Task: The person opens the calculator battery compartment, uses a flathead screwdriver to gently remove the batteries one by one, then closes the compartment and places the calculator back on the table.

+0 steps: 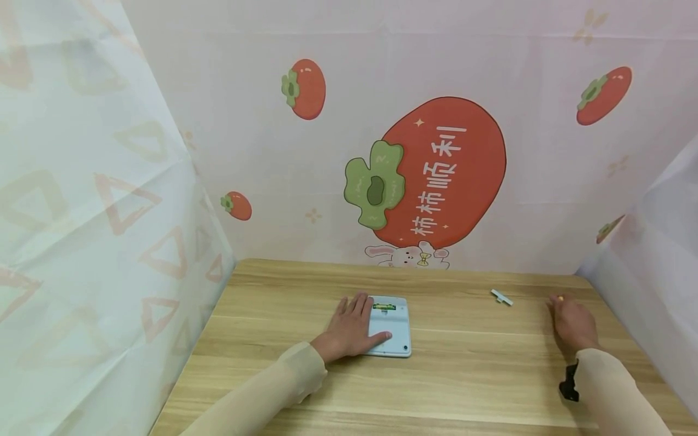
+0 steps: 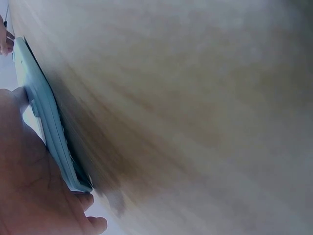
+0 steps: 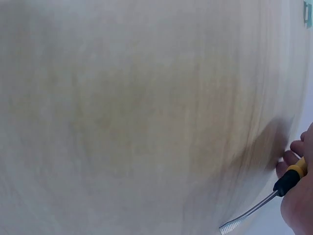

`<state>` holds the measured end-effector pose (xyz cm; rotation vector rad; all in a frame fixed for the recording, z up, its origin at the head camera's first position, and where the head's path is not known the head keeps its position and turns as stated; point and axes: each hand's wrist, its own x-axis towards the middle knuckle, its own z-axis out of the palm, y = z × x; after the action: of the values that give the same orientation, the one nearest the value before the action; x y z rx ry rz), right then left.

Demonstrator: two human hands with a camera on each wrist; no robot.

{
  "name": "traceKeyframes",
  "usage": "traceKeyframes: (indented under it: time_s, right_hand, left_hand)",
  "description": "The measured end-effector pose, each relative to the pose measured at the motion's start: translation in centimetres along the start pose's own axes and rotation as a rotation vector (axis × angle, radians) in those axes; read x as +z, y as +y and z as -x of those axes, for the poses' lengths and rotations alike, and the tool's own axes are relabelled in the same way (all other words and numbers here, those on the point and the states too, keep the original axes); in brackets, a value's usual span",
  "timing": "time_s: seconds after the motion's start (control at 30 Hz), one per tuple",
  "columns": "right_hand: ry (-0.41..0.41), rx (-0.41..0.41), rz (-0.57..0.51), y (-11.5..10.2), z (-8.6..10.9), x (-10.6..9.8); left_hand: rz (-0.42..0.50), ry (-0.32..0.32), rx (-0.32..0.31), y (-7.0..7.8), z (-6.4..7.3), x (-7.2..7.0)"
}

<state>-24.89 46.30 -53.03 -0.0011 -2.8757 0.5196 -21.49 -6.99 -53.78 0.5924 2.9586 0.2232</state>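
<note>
My left hand (image 1: 354, 330) lies over the left part of a pale blue flat device (image 1: 395, 330), its thumb stretched across the face. A green and yellow battery (image 1: 384, 307) shows in a slot near the device's far edge. From the left wrist view, the device (image 2: 46, 112) appears edge-on along the table, with the left hand (image 2: 34, 171) beside and over it. Far to the right, my right hand (image 1: 575, 321) grips a screwdriver (image 3: 286, 183) by its black and yellow handle; its metal shaft points down toward the tabletop. In the head view only a yellow bit of that handle shows.
A small pale battery cover (image 1: 501, 297) lies between the device and the right hand. The wooden table (image 1: 463, 375) meets a printed backdrop (image 1: 245, 121) at the back, with pale sheets on both sides. A black wrist piece (image 1: 569, 384) hangs by the right sleeve.
</note>
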Motion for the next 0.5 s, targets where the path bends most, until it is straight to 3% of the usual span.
traceKeyframes:
  time_s: [0.5]
  right_hand:
    - [0.090, 0.040, -0.122, -2.0, -1.1, -0.8]
  left_hand:
    - [0.012, -0.005, -0.001, -0.1, -0.1, 0.2]
